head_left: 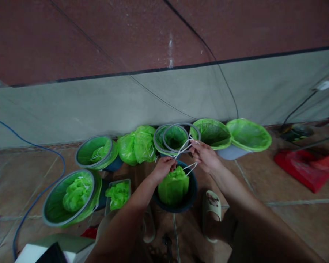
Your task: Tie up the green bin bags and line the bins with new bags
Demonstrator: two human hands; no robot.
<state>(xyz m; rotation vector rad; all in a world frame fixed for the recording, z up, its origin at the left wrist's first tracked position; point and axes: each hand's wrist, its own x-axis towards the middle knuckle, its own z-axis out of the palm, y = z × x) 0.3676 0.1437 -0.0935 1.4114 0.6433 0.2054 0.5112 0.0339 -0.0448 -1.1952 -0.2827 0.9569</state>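
A bright green trash bag (173,186) stands gathered inside a dark round bin (190,199) between my feet. White drawstring (184,149) runs from its top up to both hands. My left hand (165,168) pinches the string just above the bag's left side. Higher and to the right, my right hand (205,155) has its fingers closed on the same string. A loose loop of string hangs below the right hand. Right behind the hands are grey rim rings (176,150) on a green-lined bin; part of one ring is hidden by the right hand.
Lined bins (94,166) (211,144) stand along the wall, with a wide lined bin (48,219) at left. Puffy green bags (135,148) and a small rectangular bin (106,208) sit among them. A blue cable (61,171) crosses the floor; a red dustpan (298,168) lies right.
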